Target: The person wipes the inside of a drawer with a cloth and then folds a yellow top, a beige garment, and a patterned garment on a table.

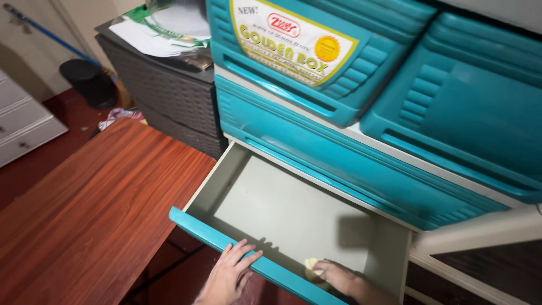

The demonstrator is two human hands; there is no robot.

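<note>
— Where are the hands?

— Both are down at the open drawer (293, 214). The left hand (228, 274) lies flat over its teal front edge, fingers spread and loose, gripping nothing, just resting on the rim. The right hand (337, 275) is inside the drawer, down in the near right corner, palm down on a small pale yellow cloth (311, 265). The fingers are curled over it and pressing; I can't tell from here whether it is truly gripped or only pushed against the floor of the drawer.

— And what's around them, biggest first?

— The teal plastic drawer cabinet (395, 113) fills most of the view: two closed drawers side by side on top, a wide closed one beneath them, then the pulled-out one. Its frame and the inside of the open drawer are pale grey. To the left is a reddish wooden tabletop (96, 209), its edge just beside the drawer's left corner. Behind that stands a dark grey woven-look cabinet (169, 96) touching the teal one, with a pile of papers (164, 31) on top. Farther back, near the wall, sits a black round bin (87, 82), with a blue pole (51, 36) leaning above it.

— Anything else in the drawer?

— Only the cloth, under that right hand.
</note>
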